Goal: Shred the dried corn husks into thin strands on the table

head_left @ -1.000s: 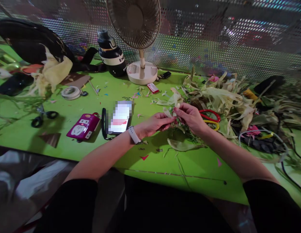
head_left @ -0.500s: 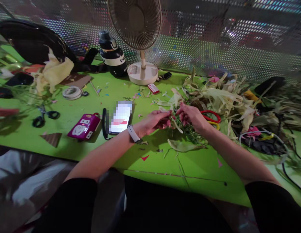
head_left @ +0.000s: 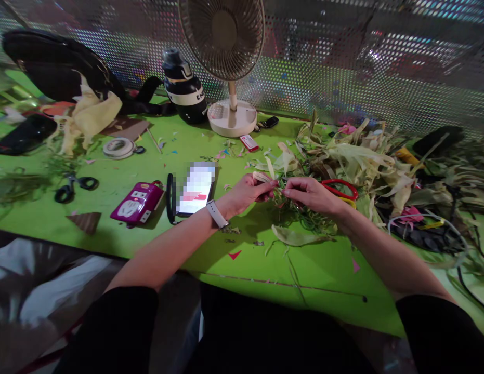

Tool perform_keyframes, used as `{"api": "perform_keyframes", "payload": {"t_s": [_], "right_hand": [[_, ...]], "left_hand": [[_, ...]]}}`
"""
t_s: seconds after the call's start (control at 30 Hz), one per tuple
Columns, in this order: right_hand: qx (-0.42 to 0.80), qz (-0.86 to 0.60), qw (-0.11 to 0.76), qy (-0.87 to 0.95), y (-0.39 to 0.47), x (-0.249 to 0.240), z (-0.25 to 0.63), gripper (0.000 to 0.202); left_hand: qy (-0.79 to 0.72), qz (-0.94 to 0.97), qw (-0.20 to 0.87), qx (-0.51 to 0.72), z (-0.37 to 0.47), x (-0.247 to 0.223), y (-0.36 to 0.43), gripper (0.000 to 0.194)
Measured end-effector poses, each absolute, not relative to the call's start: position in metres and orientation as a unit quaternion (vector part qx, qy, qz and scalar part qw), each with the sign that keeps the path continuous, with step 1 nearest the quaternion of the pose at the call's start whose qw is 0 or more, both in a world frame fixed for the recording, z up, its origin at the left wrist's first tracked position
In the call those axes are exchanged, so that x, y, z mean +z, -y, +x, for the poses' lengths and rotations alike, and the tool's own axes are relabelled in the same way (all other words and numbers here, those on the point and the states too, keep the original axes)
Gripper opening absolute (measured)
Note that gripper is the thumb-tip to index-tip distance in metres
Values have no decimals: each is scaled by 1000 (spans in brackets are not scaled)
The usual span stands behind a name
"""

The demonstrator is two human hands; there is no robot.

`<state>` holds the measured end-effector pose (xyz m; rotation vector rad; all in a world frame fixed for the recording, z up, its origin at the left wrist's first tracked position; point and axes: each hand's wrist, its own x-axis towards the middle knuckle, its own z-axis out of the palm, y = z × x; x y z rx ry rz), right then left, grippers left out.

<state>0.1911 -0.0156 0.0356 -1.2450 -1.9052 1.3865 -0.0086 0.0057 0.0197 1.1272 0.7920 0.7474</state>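
Observation:
Near the middle of the green table, my left hand (head_left: 245, 195), with a pale watch strap at the wrist, is closed on a strip of pale corn husk (head_left: 261, 177). Its end sticks up past the fingers. Facing it, my right hand (head_left: 314, 195) pinches with thumb and forefinger at the husk's near side; what lies between those fingertips is too small to make out. Green shreds (head_left: 314, 221) lie beneath both hands. A loose husk leaf (head_left: 296, 237) rests in front of them. Red scissor-like handles (head_left: 349, 188) show just beyond my right wrist.
A large heap of dried husks (head_left: 354, 156) covers the right side. To the left are a lit phone (head_left: 197, 189), a purple socket block (head_left: 138, 203), black scissors (head_left: 75, 186) and a tape roll (head_left: 119, 148). A fan (head_left: 232, 118) and a black bottle (head_left: 187, 98) stand behind.
My right hand has come down and its fingertips now meet close to my left fingers. The left hand keeps its hold on the husk. The view has shifted slightly.

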Motion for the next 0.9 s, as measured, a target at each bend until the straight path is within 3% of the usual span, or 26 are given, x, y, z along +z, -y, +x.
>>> {"api": "perform_keyframes", "payload": {"t_s": [0.07,0.17,0.27,0.5,0.9], "right_hand": [[481,-464,235,706,14,38,195,28],[336,-480,325,743,13,41,195,18],[244,-424,375,788,15,40,188,28],[299,-378,428,765,21,31,174,13],[411,-440,448,660,20,18,168,31]], "left_hand": [[-350,537,699,317,-8,19,-5,28],[-331,589,693,254,-7,19,0,28],[-317,632,676,209,-3,20,7,27],[-295,647,672,206,2,21,15,25],[-289,600,728,166,2,14,18,24]]}}
